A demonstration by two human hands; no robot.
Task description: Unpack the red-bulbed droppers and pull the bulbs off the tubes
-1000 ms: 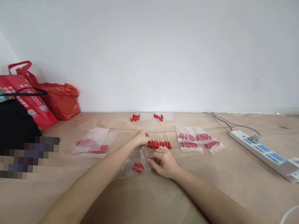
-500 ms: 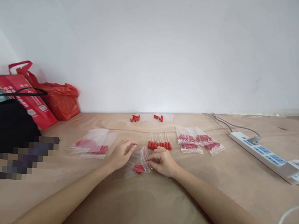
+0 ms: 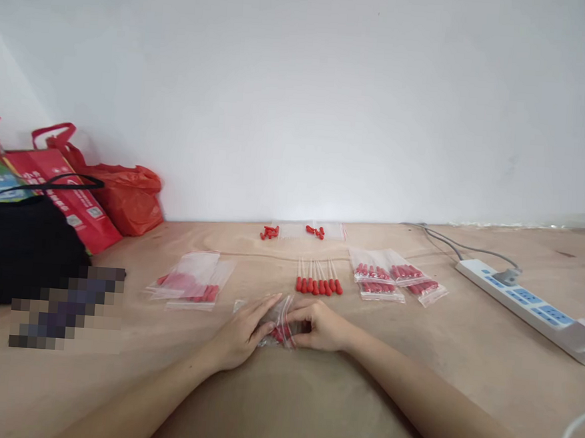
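A clear zip bag with red bulb-shaped pieces in it lies between my hands on the table. My left hand rests on the bag's left part, fingers stretched out and thumb apart. At the zip edge, my right hand pinches the bag between thumb and fingers. Just beyond is a row of several thin, pale, clear-stemmed droppers, their red bulbs toward me.
Filled zip bags lie at right; more bags at left. Loose red bulbs and a flat bag lie near the wall. A power strip stands far right, shopping bags and a black bag far left.
My left hand has drawn back from the dropper row and come down on the zip bag. My right hand stays at its zip edge. The bag is now bunched between both hands.
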